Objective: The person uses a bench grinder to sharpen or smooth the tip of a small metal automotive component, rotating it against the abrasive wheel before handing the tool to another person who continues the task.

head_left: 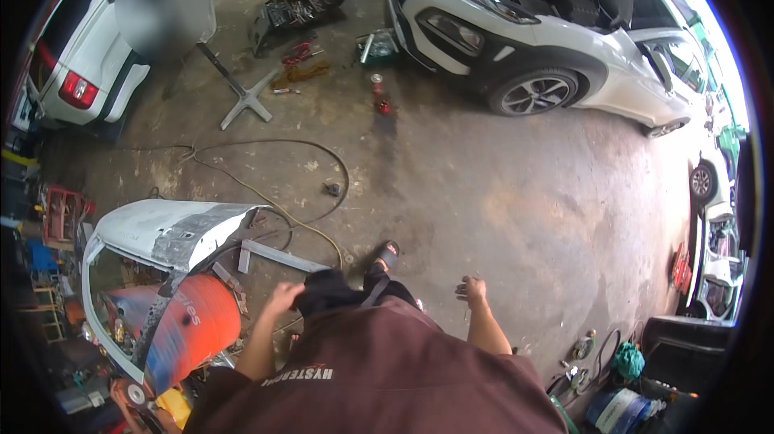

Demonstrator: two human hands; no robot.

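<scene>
My left hand [282, 299] hangs beside my dark trousers, its fingers blurred and partly turned away, so I cannot tell whether it is open or closed. Nothing shows in it. Out to the right, over the concrete floor, my right hand [472, 290] is open, with its fingers loosely bent and apart; I see no object in it. Nearest to my left hand is a grey metal bar [282, 257] lying low by my feet. Left of that, a white car body panel [133, 224] with a grey sanded patch rests over an orange and blue drum [211, 317].
A white car [564, 51] with its bonnet raised stands ahead right. Hoses [343, 168] loop across the floor. A metal stand [247, 101], a black car part [298, 8] and a red jack [383, 106] lie farther off. Another white vehicle [101, 63] is at the left.
</scene>
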